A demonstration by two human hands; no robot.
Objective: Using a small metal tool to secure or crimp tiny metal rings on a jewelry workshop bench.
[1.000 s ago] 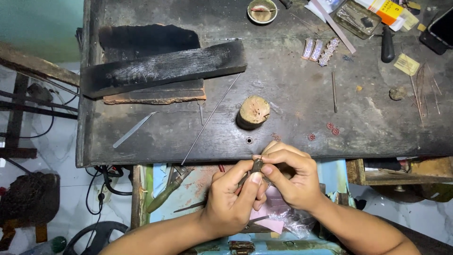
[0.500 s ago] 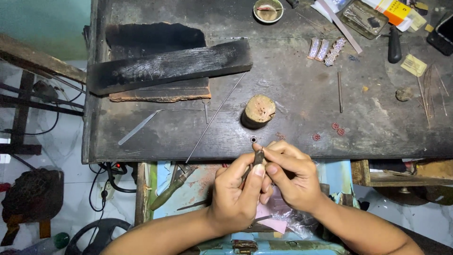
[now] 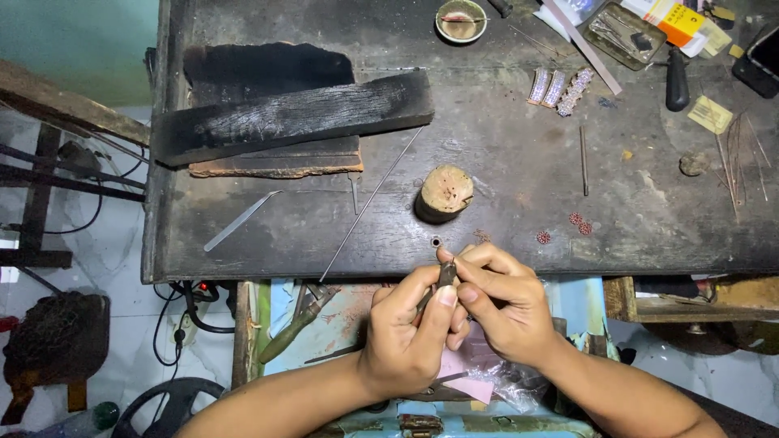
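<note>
Both hands meet just off the near edge of the workbench (image 3: 649, 243), a dark, scarred wooden top. The left hand (image 3: 406, 332) pinches a small dark tool (image 3: 445, 276) between thumb and fingers, and the right hand (image 3: 503, 304) closes its fingertips on the same tool from the other side, so the two thumbs nearly touch; what sits at the tool's tip is too small to tell. Just beyond the hands, near the middle of the bench's near edge, stands a short wooden stump (image 3: 444, 193) with small holes in its top. A long thin rod (image 3: 369, 203) runs slantwise from the stump's left toward the near edge. Further left lies a flat metal strip (image 3: 241, 221). Toward the far left corner a charred black plank (image 3: 292, 116) rests across a thinner reddish board (image 3: 276, 162). At the far edge sits a small round bowl (image 3: 461, 20), and to its right lie three small patterned metal pieces (image 3: 558, 88). A few tiny reddish rings (image 3: 578, 222) lie near the near edge, right of the hands. Below the bench, a pair of pliers (image 3: 296, 320) rests on a light blue surface.
</note>
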